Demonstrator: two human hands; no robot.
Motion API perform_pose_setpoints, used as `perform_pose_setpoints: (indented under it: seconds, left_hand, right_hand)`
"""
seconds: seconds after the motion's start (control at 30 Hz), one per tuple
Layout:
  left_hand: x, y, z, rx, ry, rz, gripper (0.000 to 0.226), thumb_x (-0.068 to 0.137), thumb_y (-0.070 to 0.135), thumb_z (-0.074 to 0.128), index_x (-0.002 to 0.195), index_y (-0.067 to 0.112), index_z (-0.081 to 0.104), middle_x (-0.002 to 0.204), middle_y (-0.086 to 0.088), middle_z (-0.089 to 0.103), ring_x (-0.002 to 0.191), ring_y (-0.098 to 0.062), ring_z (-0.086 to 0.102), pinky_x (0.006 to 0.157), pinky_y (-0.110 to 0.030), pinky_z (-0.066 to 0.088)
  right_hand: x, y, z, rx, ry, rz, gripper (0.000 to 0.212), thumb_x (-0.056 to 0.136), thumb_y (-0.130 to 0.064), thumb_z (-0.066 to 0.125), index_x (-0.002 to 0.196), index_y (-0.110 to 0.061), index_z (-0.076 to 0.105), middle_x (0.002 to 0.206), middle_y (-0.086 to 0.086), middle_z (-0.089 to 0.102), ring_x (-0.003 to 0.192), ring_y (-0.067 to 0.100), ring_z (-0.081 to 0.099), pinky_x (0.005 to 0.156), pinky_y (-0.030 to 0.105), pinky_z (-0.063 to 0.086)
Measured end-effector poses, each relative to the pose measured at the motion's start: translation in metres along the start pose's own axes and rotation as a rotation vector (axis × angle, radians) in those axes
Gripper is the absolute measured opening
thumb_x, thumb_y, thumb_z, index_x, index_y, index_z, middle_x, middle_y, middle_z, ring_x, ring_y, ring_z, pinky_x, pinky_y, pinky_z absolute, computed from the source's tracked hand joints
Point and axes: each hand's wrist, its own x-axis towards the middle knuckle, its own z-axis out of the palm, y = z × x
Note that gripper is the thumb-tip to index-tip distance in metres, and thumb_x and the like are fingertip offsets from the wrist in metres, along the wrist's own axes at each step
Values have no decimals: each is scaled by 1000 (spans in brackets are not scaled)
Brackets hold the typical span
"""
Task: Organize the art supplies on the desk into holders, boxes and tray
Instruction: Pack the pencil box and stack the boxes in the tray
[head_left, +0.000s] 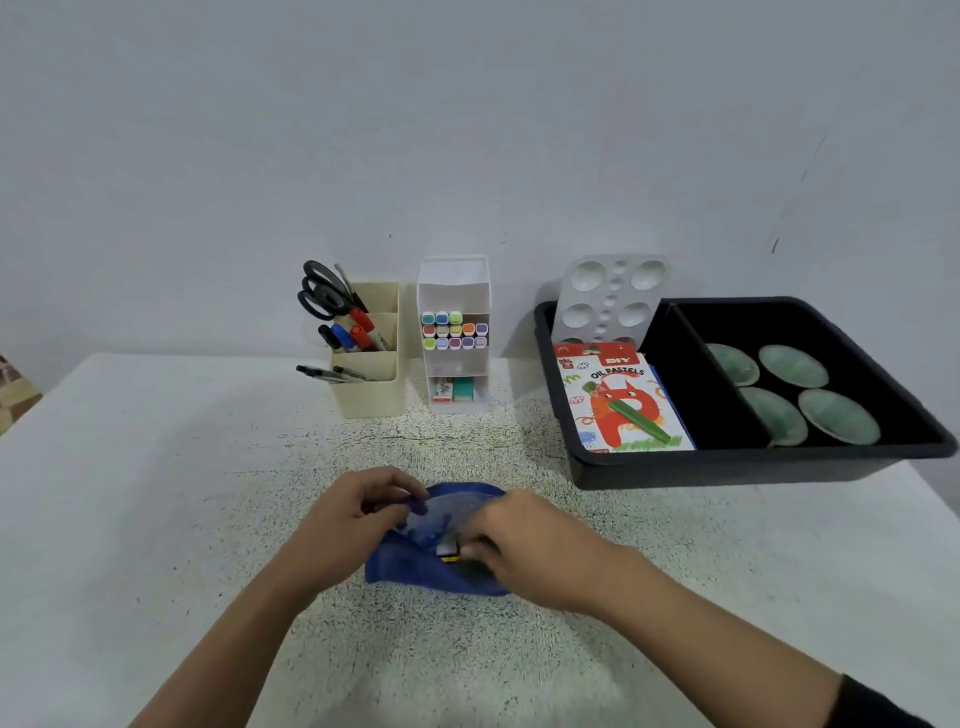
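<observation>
A blue pouch (415, 569) lies on the speckled desk in front of me, its clear front panel lifted. My left hand (353, 512) pinches the pouch's upper left edge. My right hand (524, 545) reaches into the pouch's opening, fingers closed around small items (448, 552), one white and one yellow; what they are is too small to tell. At the back stand a beige holder (371, 395) with scissors and markers, and a white organizer (454, 296) with coloured markers. A black tray (727, 467) sits at the right.
The tray's left compartment holds an oil pastels box (623, 400) and a white paint palette (608, 296) leaning against its back. Its right compartment holds several green shallow dishes (792, 366). A pale wall rises just behind the desk. A patterned box (13, 387) shows at the far left.
</observation>
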Motion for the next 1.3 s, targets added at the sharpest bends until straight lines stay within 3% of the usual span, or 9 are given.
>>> perform_pose_setpoints:
  seconds: [0.17,0.27,0.43,0.57,0.73,0.93,1.07,1.17,1.3]
  left_hand:
    - [-20,-18,-5,-127,7,49,13,96,36,55,100,32,66,100,1,74,95,-15,70,77,-33,57]
    - [-32,-33,-12,-257,-33,20,29,89,21,68,118,20,65,109,-5,74,103,-21,70,87,-33,59]
    - [-40,-42,-11,-304,60,45,47,84,-4,73,123,13,56,101,-10,77,98,-25,74,88,-31,59]
    - [-36,-41,-5,-285,197,104,51,81,-7,75,118,16,50,87,-8,77,86,-22,76,79,-27,60]
    - [-33,-36,7,-239,250,162,40,84,-1,76,110,20,53,87,-1,77,87,-16,75,80,-26,60]
    - [-16,-23,15,-72,226,320,21,87,7,75,96,25,68,90,11,73,90,-12,71,82,-22,57]
    - [-4,-12,15,46,204,403,18,91,13,72,99,28,69,94,19,71,92,-8,69,82,-17,55]
    - [2,-10,22,42,199,429,15,96,12,63,102,25,66,99,18,67,95,-8,67,80,-17,54]
    - [0,-13,34,-224,309,299,12,99,13,55,104,21,63,98,9,70,92,-11,70,77,-24,57]
  right_hand:
    - [7,-6,10,170,131,17,17,102,-28,51,96,-21,65,88,-5,67,80,10,58,76,35,50]
    - [18,-22,15,276,147,-2,15,99,-36,59,106,-25,68,93,-10,68,84,4,61,74,27,53]
    - [43,-45,25,365,149,43,30,94,-43,67,117,-25,66,90,-7,65,79,8,63,70,34,58]
    - [65,-52,26,283,125,182,23,92,-38,68,93,-15,71,81,-1,65,75,14,61,67,36,56]
    - [60,-35,13,525,156,301,11,87,-22,76,84,-13,71,77,-2,66,70,8,57,67,24,49]
    - [46,-25,-1,510,304,328,13,87,-18,76,78,-13,69,73,-4,67,66,4,58,65,18,51]
    - [45,-18,-10,540,336,408,19,88,-18,71,75,-4,68,68,1,68,61,8,59,63,26,52]
    - [42,-12,-17,654,309,465,28,90,-18,67,70,3,65,57,4,63,49,9,57,55,21,47]
    - [28,-7,-21,346,401,495,32,89,-29,65,64,-10,60,59,-3,62,57,11,58,60,31,48]
